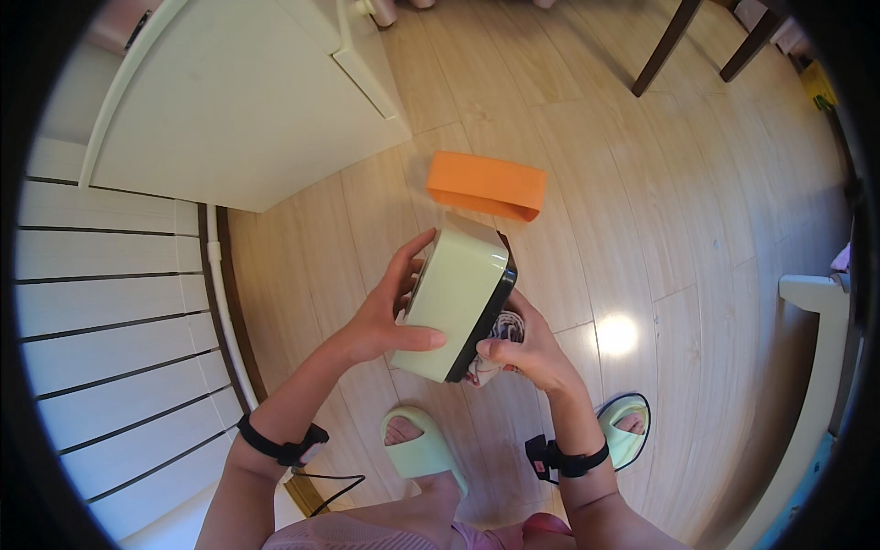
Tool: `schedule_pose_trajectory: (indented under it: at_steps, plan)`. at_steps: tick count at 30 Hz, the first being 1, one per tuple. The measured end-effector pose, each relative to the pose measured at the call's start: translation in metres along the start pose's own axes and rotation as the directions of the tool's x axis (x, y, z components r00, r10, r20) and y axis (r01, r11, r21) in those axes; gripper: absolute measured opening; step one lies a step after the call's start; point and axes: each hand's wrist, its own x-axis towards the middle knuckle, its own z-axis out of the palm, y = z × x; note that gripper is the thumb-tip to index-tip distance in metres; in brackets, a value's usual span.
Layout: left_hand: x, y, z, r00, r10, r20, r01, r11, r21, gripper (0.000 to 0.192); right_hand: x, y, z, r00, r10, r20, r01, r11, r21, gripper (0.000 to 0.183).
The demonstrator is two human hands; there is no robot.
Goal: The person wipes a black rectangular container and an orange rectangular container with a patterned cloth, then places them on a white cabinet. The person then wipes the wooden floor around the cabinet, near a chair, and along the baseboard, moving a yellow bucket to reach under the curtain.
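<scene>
My left hand (385, 316) grips the left side of a glossy pale green box-shaped object (457, 295) with a black edge, its thumb lying on the green face. On the right, my right hand (529, 344) holds a bunched patterned cloth (489, 368) against the black side of that object. The object is held tilted above the floor. Just beyond it, an open-ended orange sleeve or box (487, 182) lies on the floor. Which fingers of my right hand also touch the green object is partly hidden.
A white cabinet (234, 103) stands at upper left, beside a white slatted panel (117, 295) and pipe (218, 275). Dark furniture legs (667, 48) are at upper right. A pale frame (818, 344) borders the right. Green slippers (423, 443) are on my feet, on the wood-look floor (639, 227).
</scene>
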Motion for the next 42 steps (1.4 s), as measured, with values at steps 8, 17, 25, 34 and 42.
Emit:
schedule_pose_trajectory:
  at_steps: [8, 17, 25, 34, 42]
  plan:
    - [0.002, -0.006, 0.001, 1.0, 0.015, -0.003, -0.015, 1.0, -0.019, 0.128, 0.0, 0.002, -0.002, 0.997, 0.073, 0.016, -0.073, 0.997, -0.006, 0.1]
    - [0.001, -0.008, 0.002, 1.0, 0.011, -0.017, -0.011, 0.999, -0.031, 0.128, 0.003, -0.001, -0.002, 0.998, 0.066, -0.014, -0.066, 0.998, 0.004, 0.101]
    - [0.002, -0.006, 0.012, 0.998, 0.022, -0.067, -0.027, 0.997, -0.07, 0.126, 0.007, -0.006, 0.002, 0.998, 0.057, 0.031, -0.059, 0.997, 0.045, 0.093]
    - [0.002, -0.006, 0.013, 0.991, 0.044, -0.124, -0.06, 0.99, -0.131, 0.105, 0.015, -0.006, 0.001, 1.0, 0.019, 0.019, -0.022, 0.988, 0.151, 0.105]
    - [0.012, -0.004, 0.021, 0.947, -0.094, -0.308, -0.057, 0.891, -0.449, 0.074, 0.013, 0.003, 0.008, 0.963, -0.208, 0.169, 0.244, 0.942, -0.232, 0.121]
